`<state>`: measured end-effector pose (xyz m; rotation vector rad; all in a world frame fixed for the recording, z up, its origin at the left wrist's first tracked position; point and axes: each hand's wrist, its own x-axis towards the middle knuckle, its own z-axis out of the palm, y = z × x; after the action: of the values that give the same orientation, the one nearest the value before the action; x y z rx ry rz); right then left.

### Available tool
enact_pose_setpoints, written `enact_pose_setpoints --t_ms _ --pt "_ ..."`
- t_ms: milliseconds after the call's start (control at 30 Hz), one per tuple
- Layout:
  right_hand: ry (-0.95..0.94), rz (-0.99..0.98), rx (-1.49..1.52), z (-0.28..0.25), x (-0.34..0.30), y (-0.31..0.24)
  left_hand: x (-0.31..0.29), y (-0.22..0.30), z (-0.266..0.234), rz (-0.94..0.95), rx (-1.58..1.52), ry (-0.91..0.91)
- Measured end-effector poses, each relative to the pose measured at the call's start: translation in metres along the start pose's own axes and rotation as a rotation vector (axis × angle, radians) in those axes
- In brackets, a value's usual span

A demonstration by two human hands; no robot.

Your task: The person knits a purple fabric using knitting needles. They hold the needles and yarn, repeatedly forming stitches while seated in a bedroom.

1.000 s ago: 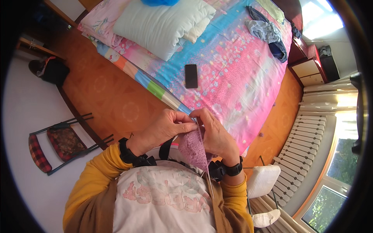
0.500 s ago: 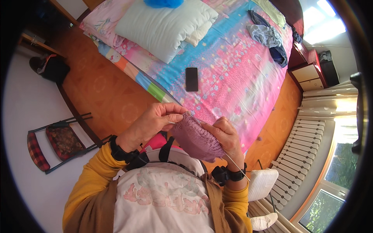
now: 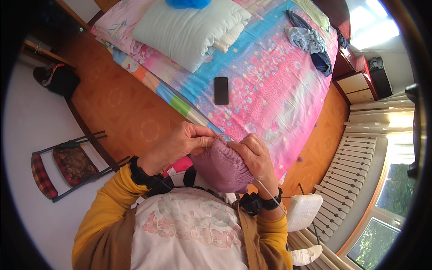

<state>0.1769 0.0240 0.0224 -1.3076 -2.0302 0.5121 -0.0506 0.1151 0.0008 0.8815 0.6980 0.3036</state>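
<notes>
A piece of purple knitting [image 3: 221, 167] hangs between my hands, over my lap, its ribbed side toward the right. My left hand [image 3: 191, 140] pinches its upper left edge with thumb and forefinger. My right hand [image 3: 255, 157] is closed on the upper right edge, fingers near the top. A thin pale knitting needle [image 3: 268, 191] slants out below my right hand toward the wrist. Between the fingertips, at the top edge, the stitches and needle tips are too small to make out clearly.
Ahead is a bed with a pink and blue floral sheet [image 3: 270, 90], bearing a black phone [image 3: 221, 91], a pale quilt [image 3: 180, 33] and clothes [image 3: 308, 40]. A folding chair [image 3: 74, 164] stands left; a white radiator [image 3: 344, 184] is at right.
My left hand has shifted slightly right, closer to my right hand. The knitting has turned and hangs lower, and the needle end by the left fingers no longer shows.
</notes>
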Motion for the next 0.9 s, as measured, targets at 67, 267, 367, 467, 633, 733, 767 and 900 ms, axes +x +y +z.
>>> enact_pose_setpoints --t_ms 67,267,367,467,633,733,767,900 --pt "0.057 0.167 0.030 0.003 0.004 -0.005 0.002 -0.005 0.000 0.088 0.050 0.045" --pt "-0.186 0.230 0.229 0.010 0.015 -0.003 0.006 -0.017 0.009 0.258 0.472 -0.101" --pt "0.040 0.086 -0.044 0.005 0.006 -0.002 0.003 -0.011 0.004 0.109 0.233 0.020" --pt "0.046 0.004 0.007 0.005 -0.001 0.000 -0.004 0.000 -0.004 -0.004 -0.143 0.055" --pt "0.062 -0.016 0.137 0.007 -0.005 0.000 -0.007 0.010 -0.004 -0.025 -0.229 0.054" --pt "0.057 -0.008 0.164 0.005 -0.004 -0.001 -0.007 0.011 -0.002 -0.010 -0.226 0.059" --pt "0.053 -0.010 0.169 0.003 -0.004 -0.001 -0.007 0.011 -0.002 0.002 -0.237 0.059" --pt "0.048 -0.016 0.105 0.002 -0.001 -0.004 -0.005 0.010 -0.003 0.040 -0.185 0.073"
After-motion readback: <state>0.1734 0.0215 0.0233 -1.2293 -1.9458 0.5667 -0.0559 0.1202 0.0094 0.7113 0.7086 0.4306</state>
